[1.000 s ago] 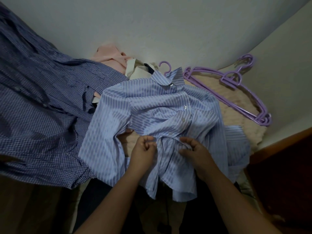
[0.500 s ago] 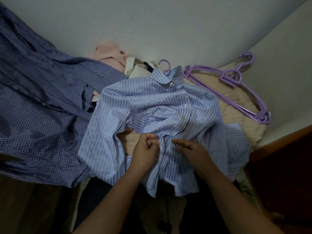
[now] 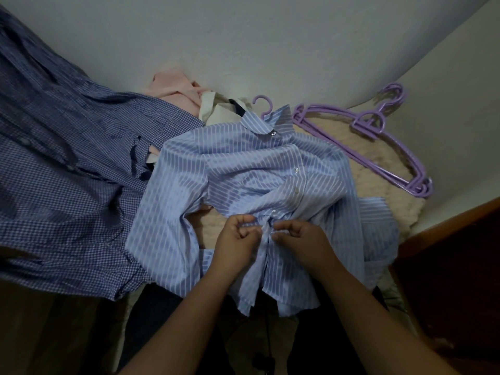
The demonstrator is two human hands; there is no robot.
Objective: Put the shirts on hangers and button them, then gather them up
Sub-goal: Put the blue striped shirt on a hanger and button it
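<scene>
Striped shirt (image 3: 243,169), light blue with white stripes, lies front-up in the middle of the scene on a cream fuzzy blanket (image 3: 378,163). Collar at the far end; purple hanger hook (image 3: 263,105) sticks out just beyond the collar. Three buttons along the upper placket appear fastened; hem at the near end hangs open over the near edge.

Left hand (image 3: 238,239): fingers curled, pinching the left edge of the placket at mid-shirt. Right hand (image 3: 300,239): fingers curled, pinching the right edge of the placket directly opposite. The two hands sit just beside each other, nearly touching, with the cloth bunched between them. A small white button shows at the fingertips; whether it is through its hole cannot be told.

Checked shirt (image 3: 67,171), dark blue, spread out on the left, its right edge overlapped by the striped shirt's sleeve. Far of it, against the wall: a pink garment (image 3: 173,85) and a cream garment (image 3: 216,109), both partly covered.

Spare purple hangers (image 3: 378,128), stacked together, lie on the blanket to the far right, apart from the striped shirt. Dark wooden edge (image 3: 446,220) at near right.
</scene>
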